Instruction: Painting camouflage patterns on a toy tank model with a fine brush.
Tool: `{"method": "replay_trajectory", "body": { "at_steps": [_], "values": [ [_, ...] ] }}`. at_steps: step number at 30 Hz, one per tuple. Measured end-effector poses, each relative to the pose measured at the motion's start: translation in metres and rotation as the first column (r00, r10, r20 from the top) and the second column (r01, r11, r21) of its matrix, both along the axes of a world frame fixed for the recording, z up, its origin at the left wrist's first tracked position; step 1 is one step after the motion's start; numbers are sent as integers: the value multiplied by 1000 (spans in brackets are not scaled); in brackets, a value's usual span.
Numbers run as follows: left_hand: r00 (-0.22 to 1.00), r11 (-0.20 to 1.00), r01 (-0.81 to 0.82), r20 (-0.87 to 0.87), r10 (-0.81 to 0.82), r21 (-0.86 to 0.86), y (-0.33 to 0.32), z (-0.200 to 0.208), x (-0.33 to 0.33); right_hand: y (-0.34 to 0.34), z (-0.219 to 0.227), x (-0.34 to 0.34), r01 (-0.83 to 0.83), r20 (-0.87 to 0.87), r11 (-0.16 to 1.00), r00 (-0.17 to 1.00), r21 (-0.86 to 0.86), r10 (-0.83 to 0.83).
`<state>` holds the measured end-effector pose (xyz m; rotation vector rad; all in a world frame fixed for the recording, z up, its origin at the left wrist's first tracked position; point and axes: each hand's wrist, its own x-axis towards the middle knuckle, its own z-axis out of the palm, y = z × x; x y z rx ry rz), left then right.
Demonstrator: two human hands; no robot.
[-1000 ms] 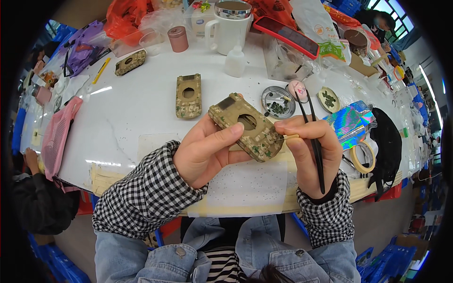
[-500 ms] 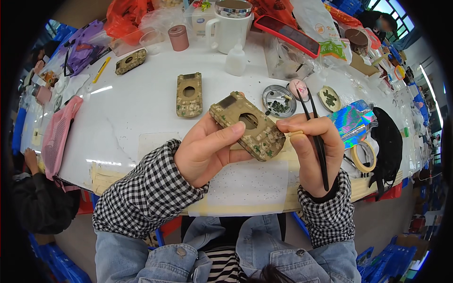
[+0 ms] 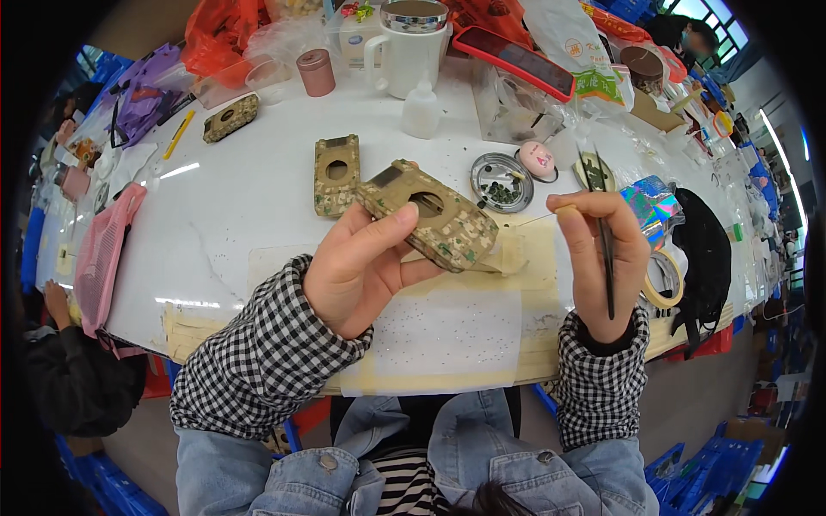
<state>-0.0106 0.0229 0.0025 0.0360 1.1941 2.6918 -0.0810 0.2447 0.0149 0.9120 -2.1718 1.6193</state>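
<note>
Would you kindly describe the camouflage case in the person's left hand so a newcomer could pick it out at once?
Find the white table, then the left hand over its near side. That hand grips a tilted camouflage case with a roundish hole. Two similar cases rest on the table; only this one is held.

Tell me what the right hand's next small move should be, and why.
Probably ease the thin pin-like tool toward the right end of the camouflage case: the right hand pinches it with the tip pointing that way, seemingly clear of the surface, while the left hand holds the case raised and tilted.
</note>
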Motion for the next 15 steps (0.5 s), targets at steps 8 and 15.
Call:
{"method": "replay_trajectory", "body": {
  "at_steps": [8, 15],
  "values": [
    [998, 998, -58, 14, 58, 4, -2, -3, 0, -9, -13, -6, 47, -286, 953, 957, 299, 42],
    [996, 997, -75, 50, 73, 33, -3, -8, -3, -8, -14, -5, 19, -245, 920, 966, 391, 84]
  ]
}}
